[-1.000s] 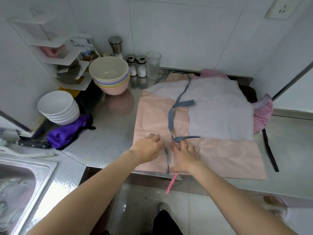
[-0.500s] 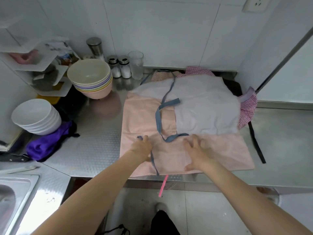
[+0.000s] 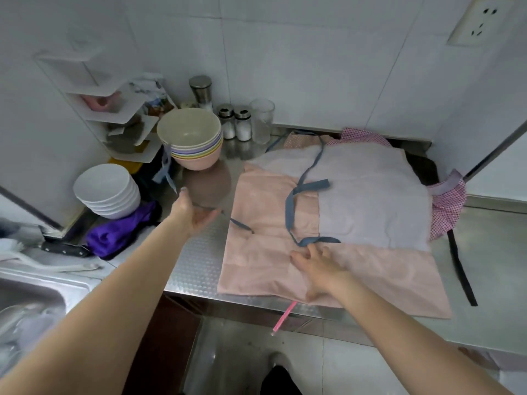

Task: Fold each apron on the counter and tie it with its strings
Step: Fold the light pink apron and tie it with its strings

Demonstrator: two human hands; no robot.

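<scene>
The pink apron (image 3: 328, 252) lies flat at frame centre on the desk (image 3: 199, 260). The right hand (image 3: 319, 266) presses it with spread fingers. The left hand (image 3: 194, 213), earlier resting on the fabric, has swung left, palm up, blue string (image 3: 239, 222) draped across relaxed fingers.

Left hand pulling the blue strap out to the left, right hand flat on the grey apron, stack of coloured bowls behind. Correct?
Nearly. In the head view the right hand lies flat on the pink apron, just below the grey apron's near edge, not on the grey one. The rest stands: the left hand draws the blue strap out leftward, coloured bowls behind.
</scene>
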